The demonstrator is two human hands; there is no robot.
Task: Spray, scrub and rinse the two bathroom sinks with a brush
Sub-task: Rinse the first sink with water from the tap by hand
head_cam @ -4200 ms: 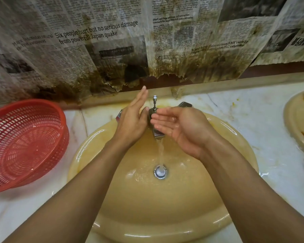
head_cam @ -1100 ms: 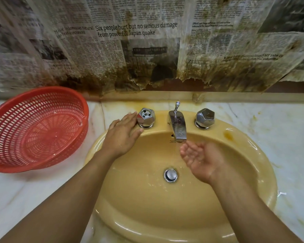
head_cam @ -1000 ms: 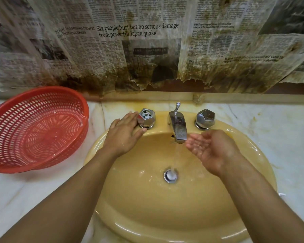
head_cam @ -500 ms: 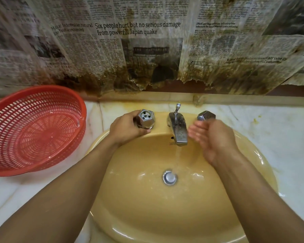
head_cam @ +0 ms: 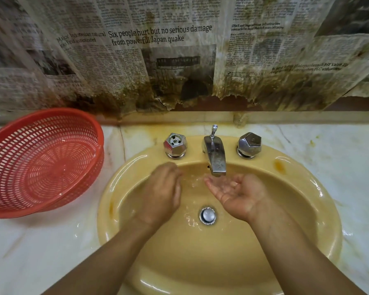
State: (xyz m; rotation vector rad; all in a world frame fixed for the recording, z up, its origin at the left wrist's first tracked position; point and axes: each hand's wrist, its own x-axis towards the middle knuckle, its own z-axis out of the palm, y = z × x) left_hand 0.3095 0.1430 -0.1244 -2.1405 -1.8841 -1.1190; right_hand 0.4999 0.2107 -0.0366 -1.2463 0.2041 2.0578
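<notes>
Two hands are in the basin here, both holding nothing. The left hand [head_cam: 162,192] hovers palm down over the left side of the bowl, fingers loosely curled and a bit blurred. The right hand [head_cam: 241,193] is turned palm up and cupped right under the tip of the spout [head_cam: 215,156], with water on the fingers. They're apart, with a gap between them above the drain [head_cam: 207,215]. The sink [head_cam: 296,209] is a yellowish oval set into a white marble worktop [head_cam: 328,145], straight in front of the person, wet and rippling round the drain. Chrome knobs sit either side of the spout, the left knob [head_cam: 175,145] and the right knob [head_cam: 249,144], neither touched. A red plastic basket [head_cam: 43,160] sits on the worktop left of the sink, and stained newspaper [head_cam: 158,50] covers the wall behind.
</notes>
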